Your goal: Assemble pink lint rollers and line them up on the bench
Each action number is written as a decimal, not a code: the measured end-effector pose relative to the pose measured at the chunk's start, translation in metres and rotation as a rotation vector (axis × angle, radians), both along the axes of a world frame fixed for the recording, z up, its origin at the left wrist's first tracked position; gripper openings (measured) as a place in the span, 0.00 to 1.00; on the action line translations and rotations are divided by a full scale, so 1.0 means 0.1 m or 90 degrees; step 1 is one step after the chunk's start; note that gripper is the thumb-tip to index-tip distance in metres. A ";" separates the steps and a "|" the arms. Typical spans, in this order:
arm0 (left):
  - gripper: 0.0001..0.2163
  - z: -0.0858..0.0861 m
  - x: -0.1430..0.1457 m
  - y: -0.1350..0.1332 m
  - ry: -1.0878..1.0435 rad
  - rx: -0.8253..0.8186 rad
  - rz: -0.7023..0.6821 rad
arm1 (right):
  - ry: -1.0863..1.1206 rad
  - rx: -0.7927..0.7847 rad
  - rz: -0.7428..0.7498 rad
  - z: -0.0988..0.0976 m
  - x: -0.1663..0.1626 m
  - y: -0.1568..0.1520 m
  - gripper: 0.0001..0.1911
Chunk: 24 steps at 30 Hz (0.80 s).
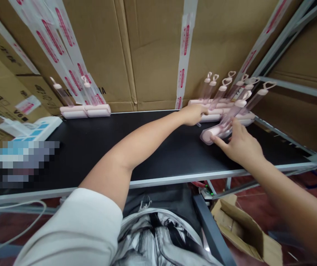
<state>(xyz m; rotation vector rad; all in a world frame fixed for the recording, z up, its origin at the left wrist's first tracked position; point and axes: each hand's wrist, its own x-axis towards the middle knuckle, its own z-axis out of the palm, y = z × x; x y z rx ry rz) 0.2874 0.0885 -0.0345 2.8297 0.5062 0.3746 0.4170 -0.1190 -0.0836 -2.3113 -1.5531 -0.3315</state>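
On the right of the black tabletop stands a cluster of pale pink cylinders (212, 117) with clear tubes rising from them, each topped by a heart-shaped loop. My left hand (193, 113) reaches across to the cluster's left side, its fingers curled onto a pink cylinder there. Nearer to me is one more such piece, a pink heart-topped tube (213, 133) in clear wrapping. My right hand (243, 142) grips it, with the thumb at its near end and the fingers by the upright tube. The right fingertips are partly hidden behind it.
Two more pink cylinders (99, 110) with heart-topped tubes stand at the back left. A white power strip (51, 123) lies left, beside a blurred-out patch. Large taped cardboard boxes (152, 55) wall the back. A metal frame (299, 90) bounds the right; an open carton (241, 229) sits below.
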 end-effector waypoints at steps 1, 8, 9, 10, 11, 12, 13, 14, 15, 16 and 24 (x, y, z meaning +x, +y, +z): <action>0.24 -0.07 -0.02 0.04 0.062 0.021 0.018 | -0.010 0.001 -0.001 0.00 0.01 0.01 0.52; 0.18 -0.33 -0.08 0.22 0.164 0.072 0.003 | -0.025 -0.033 0.025 -0.02 0.13 0.14 0.40; 0.18 -0.33 -0.11 0.25 0.157 0.073 -0.004 | -0.028 -0.026 0.034 -0.03 0.15 0.17 0.38; 0.17 -0.33 -0.15 0.27 0.149 0.073 -0.013 | -0.030 -0.015 0.040 -0.04 0.17 0.22 0.37; 0.17 -0.33 -0.19 0.28 0.140 0.072 -0.022 | -0.031 -0.001 0.043 -0.05 0.20 0.26 0.37; 0.17 -0.33 -0.23 0.29 0.132 0.071 -0.031 | -0.030 0.015 0.046 -0.07 0.23 0.31 0.37; 0.17 -0.34 -0.26 0.29 0.125 0.071 -0.039 | -0.028 0.028 0.049 -0.08 0.26 0.36 0.37; 0.17 -0.35 -0.28 0.29 0.118 0.068 -0.044 | -0.026 0.039 0.053 -0.10 0.28 0.41 0.37; 0.17 -0.36 -0.29 0.28 0.111 0.063 -0.048 | -0.023 0.049 0.058 -0.12 0.31 0.46 0.36; 0.16 -0.37 -0.29 0.27 0.104 0.054 -0.049 | -0.020 0.056 0.063 -0.13 0.34 0.51 0.37; 0.19 -0.39 -0.25 0.16 0.060 -0.007 -0.036 | -0.012 0.077 0.069 -0.18 0.48 0.73 0.37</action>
